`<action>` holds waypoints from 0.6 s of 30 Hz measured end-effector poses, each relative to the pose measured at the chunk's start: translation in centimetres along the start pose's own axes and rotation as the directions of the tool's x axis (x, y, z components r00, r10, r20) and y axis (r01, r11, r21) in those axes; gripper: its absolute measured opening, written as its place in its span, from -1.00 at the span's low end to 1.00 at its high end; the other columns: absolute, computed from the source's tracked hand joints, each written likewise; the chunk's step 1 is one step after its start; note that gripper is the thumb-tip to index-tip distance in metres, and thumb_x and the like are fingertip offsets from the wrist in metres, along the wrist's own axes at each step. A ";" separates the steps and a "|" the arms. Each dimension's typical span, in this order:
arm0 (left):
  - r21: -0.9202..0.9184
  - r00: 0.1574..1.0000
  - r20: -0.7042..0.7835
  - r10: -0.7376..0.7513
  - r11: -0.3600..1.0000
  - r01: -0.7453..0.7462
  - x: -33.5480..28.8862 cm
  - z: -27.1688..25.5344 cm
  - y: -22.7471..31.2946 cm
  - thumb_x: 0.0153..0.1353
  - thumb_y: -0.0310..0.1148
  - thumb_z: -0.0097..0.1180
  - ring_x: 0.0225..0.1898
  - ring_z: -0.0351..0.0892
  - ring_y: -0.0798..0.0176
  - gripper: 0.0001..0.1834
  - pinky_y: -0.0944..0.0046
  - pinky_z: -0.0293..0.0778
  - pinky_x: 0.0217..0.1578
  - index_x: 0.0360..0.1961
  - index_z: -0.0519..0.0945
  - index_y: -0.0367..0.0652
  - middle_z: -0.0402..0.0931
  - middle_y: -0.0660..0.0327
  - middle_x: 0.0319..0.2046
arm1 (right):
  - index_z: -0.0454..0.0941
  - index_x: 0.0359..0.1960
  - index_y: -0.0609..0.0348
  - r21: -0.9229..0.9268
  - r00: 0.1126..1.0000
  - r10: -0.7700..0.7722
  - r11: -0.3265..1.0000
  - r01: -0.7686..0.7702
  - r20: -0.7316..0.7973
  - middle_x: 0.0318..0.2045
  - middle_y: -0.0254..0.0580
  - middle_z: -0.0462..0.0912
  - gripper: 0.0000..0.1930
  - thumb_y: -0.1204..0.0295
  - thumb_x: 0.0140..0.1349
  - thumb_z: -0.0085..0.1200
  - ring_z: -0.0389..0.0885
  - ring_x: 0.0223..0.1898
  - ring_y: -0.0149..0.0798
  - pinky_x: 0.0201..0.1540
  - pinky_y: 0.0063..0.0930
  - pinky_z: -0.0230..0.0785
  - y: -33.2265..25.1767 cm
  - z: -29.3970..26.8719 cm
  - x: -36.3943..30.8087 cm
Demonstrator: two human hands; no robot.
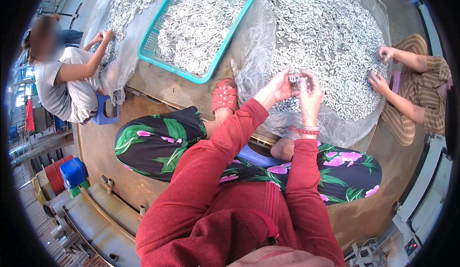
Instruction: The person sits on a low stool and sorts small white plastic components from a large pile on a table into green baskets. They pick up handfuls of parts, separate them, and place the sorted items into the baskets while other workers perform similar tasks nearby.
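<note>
A worker in a gray shirt (74,68) sits at far left on a blue stool (106,111), both hands together over a pile of metal pieces (129,3). Next to it, a teal plastic basket (205,79) holds a mass of similar silvery pieces. At center, the wearer's left hand (279,86) pinches a small metal piece (294,80) in a narrow grip between thumb and fingers, above the near edge of a broad heap (326,37) spread on clear plastic sheeting (342,133). The right hand (311,93), a red beaded bracelet (306,132) at its wrist, curls its fingers close beside the piece; whether they grip it cannot be told. At right, a co-worker in striped clothing (433,80) reaches both hands to the heap's edge.
</note>
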State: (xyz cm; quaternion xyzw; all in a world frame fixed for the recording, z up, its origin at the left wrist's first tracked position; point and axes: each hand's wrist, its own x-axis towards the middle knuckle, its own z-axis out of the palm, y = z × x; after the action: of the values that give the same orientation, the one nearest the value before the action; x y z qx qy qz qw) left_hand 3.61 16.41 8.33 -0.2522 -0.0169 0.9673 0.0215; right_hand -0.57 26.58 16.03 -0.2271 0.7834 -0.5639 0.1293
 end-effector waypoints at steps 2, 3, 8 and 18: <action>-0.269 0.997 0.070 -0.014 0.963 0.032 -0.9 1.1 1.9 0.30 -0.14 -0.27 -0.14 0.43 -0.06 -0.56 -0.07 0.45 -0.14 -0.12 0.35 -0.38 0.43 -0.01 -0.26 | 0.50 -0.19 0.22 0.065 0.989 -0.064 0.995 0.073 -0.134 -0.25 -0.23 0.59 -0.80 0.58 0.15 -0.08 0.53 -0.18 -0.34 -0.07 -0.49 0.33 0.1 -1.0 0.9; -0.170 0.983 0.123 0.138 0.979 -0.116 -1.3 2.0 4.2 0.25 -0.21 -0.18 -0.15 0.43 -0.09 -0.60 -0.06 0.46 -0.14 -0.14 0.35 -0.41 0.43 -0.04 -0.26 | 0.50 -0.17 0.18 0.077 0.983 -0.071 0.993 0.085 -0.172 -0.22 -0.22 0.58 -0.77 0.61 0.15 -0.11 0.53 -0.18 -0.34 -0.06 -0.48 0.34 0.5 -2.0 2.0; -0.110 0.714 0.409 0.568 0.808 -0.579 -10.8 7.5 18.1 0.17 -0.38 -0.09 -0.14 0.41 -0.01 -0.75 0.01 0.36 -0.03 -0.25 0.44 -0.41 0.41 -0.09 -0.22 | 0.52 -0.16 0.24 -0.198 0.997 0.076 0.978 -0.068 0.034 -0.26 -0.09 0.61 -0.76 0.48 0.14 -0.04 0.56 -0.21 -0.30 -0.09 -0.49 0.36 5.8 -4.4 9.1; 0.853 0.413 0.518 0.749 -0.419 -0.311 -1.9 5.1 17.3 0.08 -0.50 0.03 -0.16 0.47 0.14 -0.64 0.24 0.36 -0.07 -0.04 0.45 -0.19 0.50 0.10 -0.20 | 0.56 -0.41 0.22 -0.604 0.951 0.310 0.753 -0.260 -0.022 -0.33 0.03 0.58 -0.76 0.36 -0.10 0.24 0.51 -0.22 -0.11 -0.15 -0.29 0.33 14.2 -0.6 10.0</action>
State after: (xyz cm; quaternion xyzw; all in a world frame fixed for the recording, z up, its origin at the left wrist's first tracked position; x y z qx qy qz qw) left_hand 2.21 -1.04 12.93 -0.2830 0.7687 0.4776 -0.3177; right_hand -12.43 25.78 3.36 -0.1564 0.9408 -0.2507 0.1660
